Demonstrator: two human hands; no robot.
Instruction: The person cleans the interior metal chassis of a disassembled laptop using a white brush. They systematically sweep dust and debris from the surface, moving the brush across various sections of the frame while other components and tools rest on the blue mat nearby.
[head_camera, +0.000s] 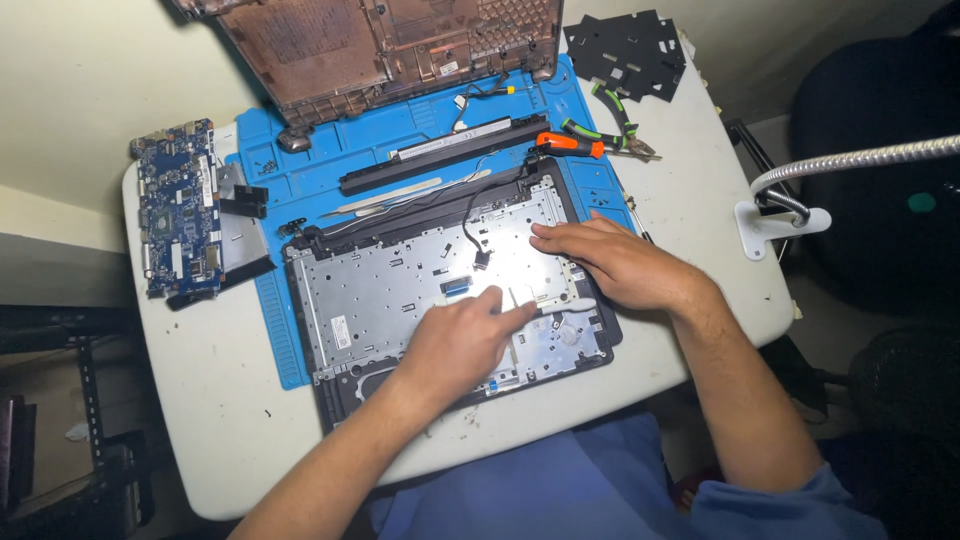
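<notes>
An opened laptop base (380, 300) lies on a blue work mat (300, 180), its silver inner metal plate facing up. My left hand (460, 340) rests on the plate's lower middle, fingers curled, with the index finger and thumb pressing near a small white strip. My right hand (615, 262) lies flat on the plate's right side, fingers pointing left. A black cable with a small connector (480, 256) hangs loose over the plate between the hands. A blue ribbon tab (455, 285) sits just left of my left fingertips.
A blue circuit board (178, 205) lies at the table's left edge. A brown laptop cover (380, 45) leans at the back. A long black battery (445, 152), orange-handled pliers (585, 143) and black sheet pieces (628, 50) lie behind. A lamp's metal gooseneck (850, 160) is clamped at right.
</notes>
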